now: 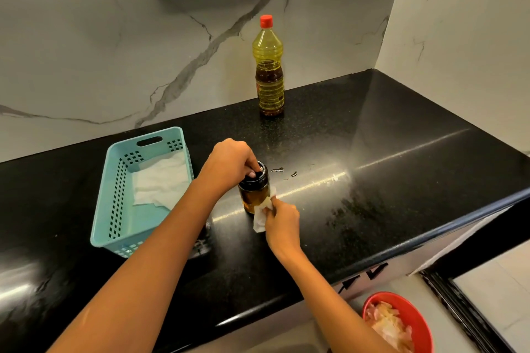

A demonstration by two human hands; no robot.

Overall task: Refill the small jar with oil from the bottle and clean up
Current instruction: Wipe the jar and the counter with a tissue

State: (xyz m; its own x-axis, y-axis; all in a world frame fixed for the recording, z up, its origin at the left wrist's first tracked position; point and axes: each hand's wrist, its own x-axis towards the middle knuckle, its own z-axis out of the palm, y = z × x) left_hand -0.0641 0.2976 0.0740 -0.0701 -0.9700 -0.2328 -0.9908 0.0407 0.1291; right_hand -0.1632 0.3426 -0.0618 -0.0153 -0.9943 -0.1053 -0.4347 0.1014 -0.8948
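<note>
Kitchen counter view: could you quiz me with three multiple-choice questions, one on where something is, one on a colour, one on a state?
1. Where does the oil bottle stand?
A. In a basket
B. At the back of the counter, by the wall
C. On the floor

2. What colour is the bottle's cap?
A. Red
B. Green
C. Black

3. How is the small jar?
A. Lying on its side
B. Upright, lid on
C. Upright, lid off

Answers:
1 B: it stands upright close to the marble wall.
2 A: the cap is plainly red.
3 B: the left hand grips the black lid on top while the right hand holds a tissue against the glass.
</note>
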